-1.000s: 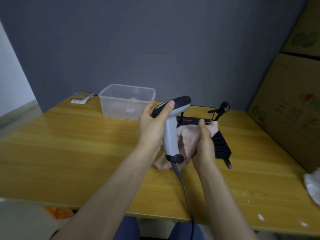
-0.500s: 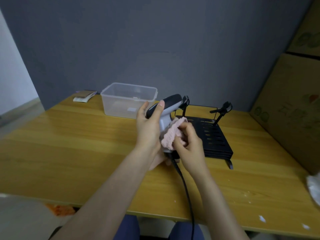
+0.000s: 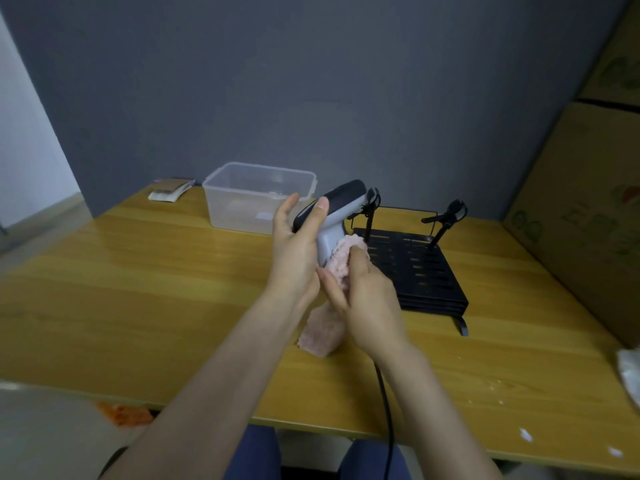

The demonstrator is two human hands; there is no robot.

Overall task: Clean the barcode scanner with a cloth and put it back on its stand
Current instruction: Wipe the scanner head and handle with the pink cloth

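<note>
Head view: the left hand point(image 3: 294, 251) grips the grey-and-black pistol-shaped barcode scanner point(image 3: 332, 216) above the wooden worktop point(image 3: 138, 289), just left of the black slotted metal stand point(image 3: 420, 271). The right hand point(image 3: 367, 299) clasps a fluffy pink cloth point(image 3: 341, 261) against the scanner's handle.

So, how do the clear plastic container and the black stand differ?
The clear plastic container is see-through, while the black stand is opaque and slotted. The container is a deep open box; the stand is a low sloped rack with two upright clips. The container sits behind the left hand, the stand behind the right hand. Both rest on the wooden table.
</note>
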